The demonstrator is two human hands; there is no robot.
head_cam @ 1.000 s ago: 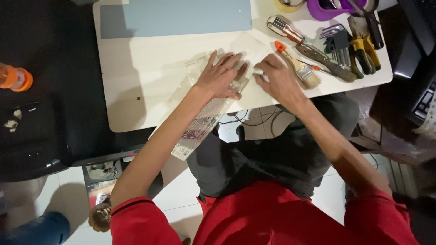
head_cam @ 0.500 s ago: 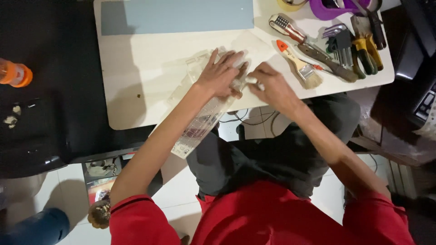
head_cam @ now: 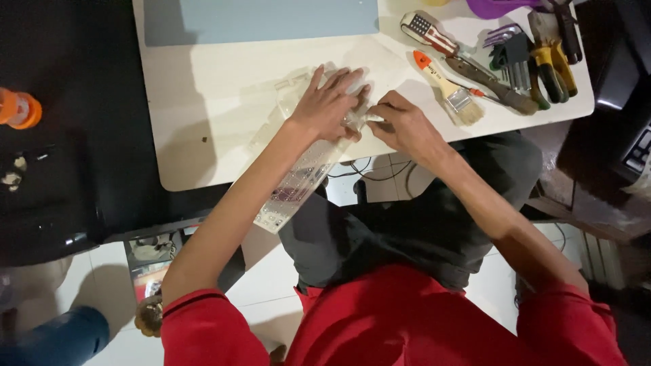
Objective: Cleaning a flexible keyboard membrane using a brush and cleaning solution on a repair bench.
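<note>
Clear film (head_cam: 298, 179) overhanging the table's (head_cam: 203, 135) front edge is best pinned by the flat, spread left hand (head_cam: 327, 105) while the right hand (head_cam: 405, 127), fingers pinched narrowly on its edge, is drawn gently.

We see bare table (head_cam: 203, 129) left of our left hand (head_cam: 325, 105). Right, a paintbrush (head_cam: 447, 88) and pliers (head_cam: 553, 64) crowd the way

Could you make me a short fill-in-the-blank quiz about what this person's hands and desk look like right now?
1. The left hand presses flat on a clear ____ sheet.
2. The paintbrush lies to the ____ of the right hand.
3. The person's sleeves are ____.

Missing words: plastic; right; red
</note>
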